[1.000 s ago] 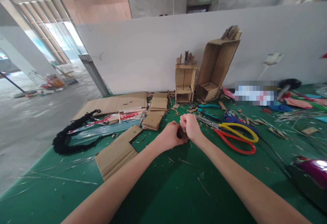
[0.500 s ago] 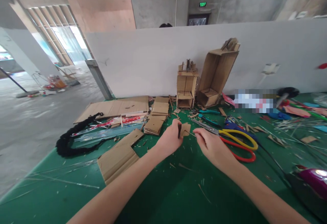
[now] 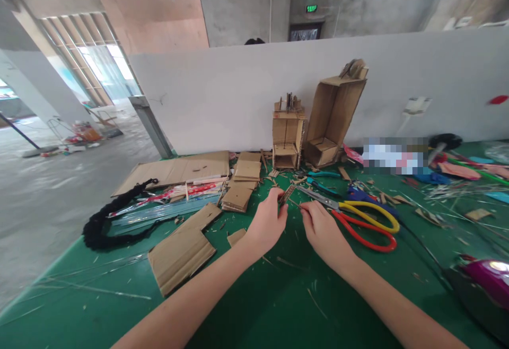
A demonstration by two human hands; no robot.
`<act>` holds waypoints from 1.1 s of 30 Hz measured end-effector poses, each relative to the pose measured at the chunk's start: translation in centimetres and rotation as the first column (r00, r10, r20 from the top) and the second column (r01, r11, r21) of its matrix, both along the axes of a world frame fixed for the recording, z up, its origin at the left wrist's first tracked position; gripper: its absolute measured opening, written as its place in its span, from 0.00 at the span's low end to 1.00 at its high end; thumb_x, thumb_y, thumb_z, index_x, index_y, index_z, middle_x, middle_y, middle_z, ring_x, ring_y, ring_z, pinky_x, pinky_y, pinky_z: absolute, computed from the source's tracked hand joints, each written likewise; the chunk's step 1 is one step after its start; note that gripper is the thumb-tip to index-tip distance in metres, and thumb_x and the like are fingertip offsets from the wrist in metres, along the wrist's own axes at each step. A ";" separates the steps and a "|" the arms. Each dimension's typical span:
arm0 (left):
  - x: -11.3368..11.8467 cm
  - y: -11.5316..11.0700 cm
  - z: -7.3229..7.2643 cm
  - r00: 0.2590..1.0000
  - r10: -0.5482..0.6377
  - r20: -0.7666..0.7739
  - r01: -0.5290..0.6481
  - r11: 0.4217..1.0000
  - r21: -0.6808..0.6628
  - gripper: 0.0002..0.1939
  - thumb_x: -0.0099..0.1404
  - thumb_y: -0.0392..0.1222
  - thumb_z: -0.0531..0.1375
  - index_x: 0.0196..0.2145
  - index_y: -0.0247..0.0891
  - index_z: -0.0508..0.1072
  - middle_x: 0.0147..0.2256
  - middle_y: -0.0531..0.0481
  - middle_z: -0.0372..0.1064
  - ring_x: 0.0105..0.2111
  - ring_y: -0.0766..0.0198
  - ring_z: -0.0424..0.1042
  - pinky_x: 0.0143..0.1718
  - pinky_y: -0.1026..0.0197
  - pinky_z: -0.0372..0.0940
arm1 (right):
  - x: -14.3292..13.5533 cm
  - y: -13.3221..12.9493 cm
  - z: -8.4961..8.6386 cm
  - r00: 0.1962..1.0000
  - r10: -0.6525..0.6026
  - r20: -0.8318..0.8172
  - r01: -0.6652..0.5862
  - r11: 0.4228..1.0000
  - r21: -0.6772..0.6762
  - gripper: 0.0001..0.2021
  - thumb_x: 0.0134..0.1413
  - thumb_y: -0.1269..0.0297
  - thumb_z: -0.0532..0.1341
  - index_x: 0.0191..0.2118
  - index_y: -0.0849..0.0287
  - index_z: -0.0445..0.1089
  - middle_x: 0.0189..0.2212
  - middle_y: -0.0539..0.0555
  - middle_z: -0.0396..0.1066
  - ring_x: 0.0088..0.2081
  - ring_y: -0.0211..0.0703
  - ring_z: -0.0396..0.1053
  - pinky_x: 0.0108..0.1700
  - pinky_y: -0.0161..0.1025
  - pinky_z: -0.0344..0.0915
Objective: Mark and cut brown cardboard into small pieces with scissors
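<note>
My left hand [image 3: 271, 220] is closed around a small piece of cardboard [image 3: 287, 194], whose narrow corrugated edge faces me. Between the fingertips of my right hand [image 3: 323, 227] is a thin stick [image 3: 295, 203], pointing left at the cardboard. Whether its tip touches the cardboard is too small to tell. Large scissors [image 3: 366, 215] with yellow and red handles lie just beyond and to the right of my right hand. On the left, a cut cardboard sheet [image 3: 181, 251] lies flat, and a small cardboard scrap [image 3: 237, 236] shows beside my left forearm.
Two cardboard structures [image 3: 287, 134] stand against the white partition [image 3: 207, 94]. Blue-handled pliers [image 3: 324, 185] and stacked cardboard pieces [image 3: 237, 198] lie in front. Black yarn [image 3: 93, 227] curls at left; a purple iron-like object [image 3: 487, 280] sits at right on the green table [image 3: 286, 306].
The cardboard in my left hand has turned from showing its face to nearly edge-on. My right hand keeps its hold on the stick. The view has shifted slightly.
</note>
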State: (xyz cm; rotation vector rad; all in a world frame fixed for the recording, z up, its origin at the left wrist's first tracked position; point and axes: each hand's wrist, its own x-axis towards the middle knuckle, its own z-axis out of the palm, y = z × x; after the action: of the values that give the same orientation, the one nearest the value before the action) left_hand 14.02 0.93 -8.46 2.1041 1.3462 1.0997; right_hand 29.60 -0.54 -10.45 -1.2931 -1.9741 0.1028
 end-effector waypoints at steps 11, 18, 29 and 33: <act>0.1 -0.4 0.0 0.978 0.085 -0.192 -0.073 0.995 0.069 0.13 0.65 0.34 0.49 0.46 0.37 0.64 0.34 0.46 0.72 0.32 0.58 0.71 0.32 0.60 0.63 | -1.1 -0.7 -0.6 0.995 -0.099 0.016 0.100 0.991 -0.084 0.11 0.61 0.67 0.44 0.36 0.59 0.62 0.31 0.56 0.69 0.32 0.47 0.69 0.32 0.39 0.60; 0.3 -0.7 -0.2 0.978 0.081 -0.194 -0.061 0.992 0.107 0.12 0.65 0.35 0.48 0.45 0.36 0.65 0.36 0.44 0.71 0.34 0.58 0.71 0.34 0.60 0.62 | -1.6 -1.0 0.3 0.975 -0.057 -0.213 0.009 0.975 -0.221 0.11 0.59 0.64 0.47 0.31 0.58 0.64 0.23 0.52 0.66 0.25 0.42 0.64 0.28 0.37 0.56; 0.5 -1.0 -0.5 0.957 0.071 -0.282 -0.032 0.990 0.138 0.12 0.66 0.34 0.47 0.45 0.35 0.64 0.35 0.45 0.71 0.33 0.58 0.71 0.32 0.60 0.61 | -1.4 -1.2 2.7 0.389 -0.512 -0.766 -0.645 0.442 -0.623 0.08 0.56 0.66 0.50 0.27 0.59 0.60 0.15 0.38 0.39 0.15 0.29 0.32 0.14 0.27 0.31; 0.6 -1.1 -0.6 0.951 0.067 -0.301 -0.034 0.993 0.112 0.11 0.66 0.34 0.47 0.44 0.35 0.65 0.33 0.45 0.71 0.32 0.58 0.71 0.31 0.60 0.60 | -1.6 -1.3 1.9 0.686 -0.290 -0.667 -0.329 0.694 -0.640 0.11 0.56 0.63 0.50 0.24 0.57 0.58 0.14 0.40 0.43 0.14 0.30 0.39 0.16 0.30 0.38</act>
State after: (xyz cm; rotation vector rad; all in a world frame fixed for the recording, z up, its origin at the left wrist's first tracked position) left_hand 14.63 -0.18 -9.01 2.4066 1.5160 0.9095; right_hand 27.99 -1.82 -8.51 -1.3620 -1.2056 1.3526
